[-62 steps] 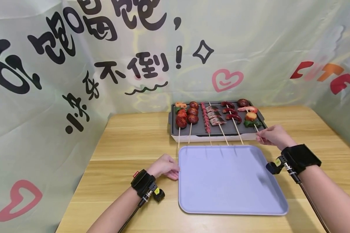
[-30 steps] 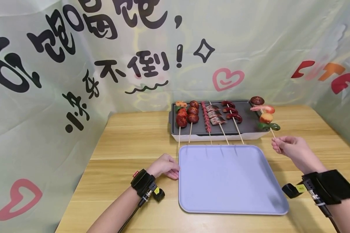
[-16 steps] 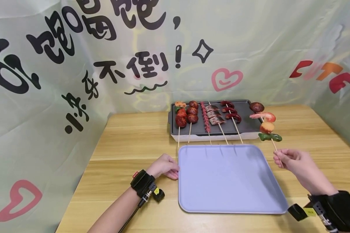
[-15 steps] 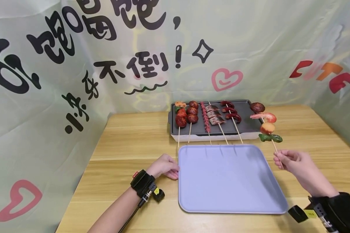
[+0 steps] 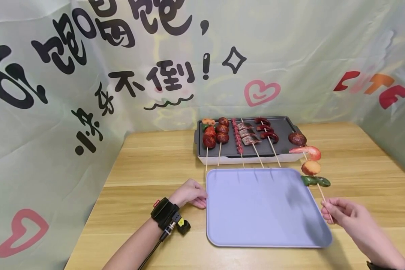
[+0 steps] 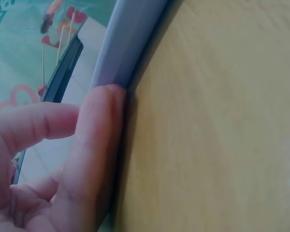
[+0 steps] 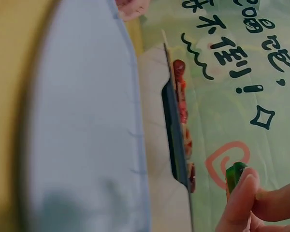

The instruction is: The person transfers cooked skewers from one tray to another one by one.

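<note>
My right hand (image 5: 328, 207) pinches the bare end of a wooden skewer (image 5: 309, 162) carrying a mushroom, a shrimp, an orange piece and a green pepper. The skewer hangs in the air above the right edge of the lavender tray (image 5: 256, 225). In the right wrist view the green pepper (image 7: 236, 175) shows just above my fingertips (image 7: 246, 193), with the tray (image 7: 82, 145) below. My left hand (image 5: 199, 198) rests on the table with relaxed fingers (image 6: 94, 145) touching the tray's left rim (image 6: 121, 43).
A dark grill pan (image 5: 285, 125) on a white base stands behind the tray, with several skewers (image 5: 237, 137) lying on its left and middle, sticks pointing towards the tray. A printed backdrop (image 5: 121, 75) closes off the back and sides of the wooden table (image 5: 145, 165).
My right hand lifted the skewer off the grill's right end and carried it towards me and lower, to the tray's right edge. The left hand stayed put.
</note>
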Motion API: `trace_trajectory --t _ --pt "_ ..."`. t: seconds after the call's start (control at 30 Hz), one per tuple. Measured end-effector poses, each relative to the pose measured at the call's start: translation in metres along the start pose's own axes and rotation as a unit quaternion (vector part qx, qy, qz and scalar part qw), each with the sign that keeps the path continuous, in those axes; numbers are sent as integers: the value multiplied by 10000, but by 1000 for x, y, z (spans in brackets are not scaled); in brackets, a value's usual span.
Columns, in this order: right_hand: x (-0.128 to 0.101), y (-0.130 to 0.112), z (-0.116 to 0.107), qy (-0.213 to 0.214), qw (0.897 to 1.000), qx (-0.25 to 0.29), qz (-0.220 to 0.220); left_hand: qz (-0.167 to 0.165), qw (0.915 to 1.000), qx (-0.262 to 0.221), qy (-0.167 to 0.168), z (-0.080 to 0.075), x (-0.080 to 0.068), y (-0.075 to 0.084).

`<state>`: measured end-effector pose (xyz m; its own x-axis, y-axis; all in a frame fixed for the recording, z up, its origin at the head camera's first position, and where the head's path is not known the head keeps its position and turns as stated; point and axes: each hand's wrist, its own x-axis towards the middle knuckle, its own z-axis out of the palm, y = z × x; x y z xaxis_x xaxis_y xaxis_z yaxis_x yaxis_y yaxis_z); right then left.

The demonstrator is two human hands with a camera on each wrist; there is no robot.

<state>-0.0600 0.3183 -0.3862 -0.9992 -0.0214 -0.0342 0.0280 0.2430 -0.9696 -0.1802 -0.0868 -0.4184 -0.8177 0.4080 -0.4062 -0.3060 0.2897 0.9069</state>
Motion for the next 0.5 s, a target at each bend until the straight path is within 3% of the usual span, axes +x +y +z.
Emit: trace_trajectory --t 0.13,0.23,0.37,0.43,0.5 --pt "-14 7 7 -49 9997 240 29 -71 10000 14 49 0 1 -1" --pt "-24 9 13 49 9990 -276 337 -129 9999 11 76 0 2 -1" --pt "-33 15 20 250 9896 -1233 694 -162 9998 3 78 1 3 -2" --pt "-36 21 23 360 9875 -1399 623 -153 9998 7 81 1 3 -1" --pt "-39 27 25 459 9909 -1166 495 -144 9999 3 81 1 2 -2"
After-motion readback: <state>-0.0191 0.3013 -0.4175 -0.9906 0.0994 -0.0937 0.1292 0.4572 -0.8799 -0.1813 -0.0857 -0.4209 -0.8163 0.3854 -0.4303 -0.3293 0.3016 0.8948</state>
